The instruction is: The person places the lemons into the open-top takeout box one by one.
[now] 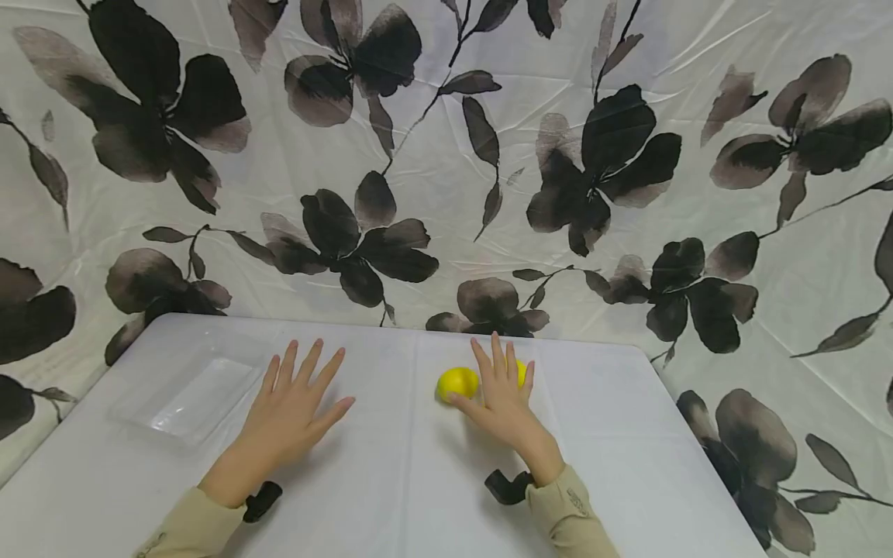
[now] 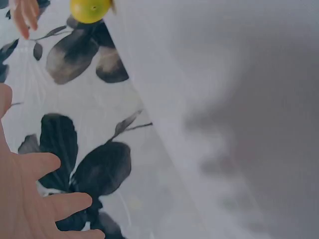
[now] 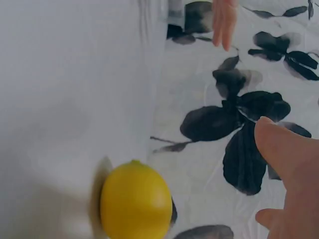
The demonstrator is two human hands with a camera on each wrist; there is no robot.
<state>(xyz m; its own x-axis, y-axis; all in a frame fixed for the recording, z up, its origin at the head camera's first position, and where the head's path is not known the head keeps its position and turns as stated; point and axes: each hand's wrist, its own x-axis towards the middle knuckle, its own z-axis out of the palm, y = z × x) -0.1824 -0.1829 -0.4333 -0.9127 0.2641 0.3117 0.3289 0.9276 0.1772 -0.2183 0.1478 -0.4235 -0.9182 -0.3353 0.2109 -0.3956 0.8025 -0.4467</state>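
My left hand [image 1: 286, 411] is held above the white table with its fingers straight and spread, nothing in it. My right hand [image 1: 505, 403], fingers spread as well, hovers over the right half of the table beside a yellow lemon [image 1: 456, 384]. A second lemon [image 1: 522, 373] shows partly behind its fingers. In the right wrist view one lemon [image 3: 135, 201] lies on the tabletop, apart from the thumb. The left wrist view catches a lemon [image 2: 89, 9] at its top edge. A clear plastic container [image 1: 202, 395] sits left of my left hand.
The white-covered table [image 1: 391, 496] has its far edge just beyond the lemons. Behind it hangs a white cloth [image 1: 446, 155] with dark printed flowers. A black wrist-worn device [image 1: 508, 487] juts out from the right wrist, and another [image 1: 263, 501] from the left.
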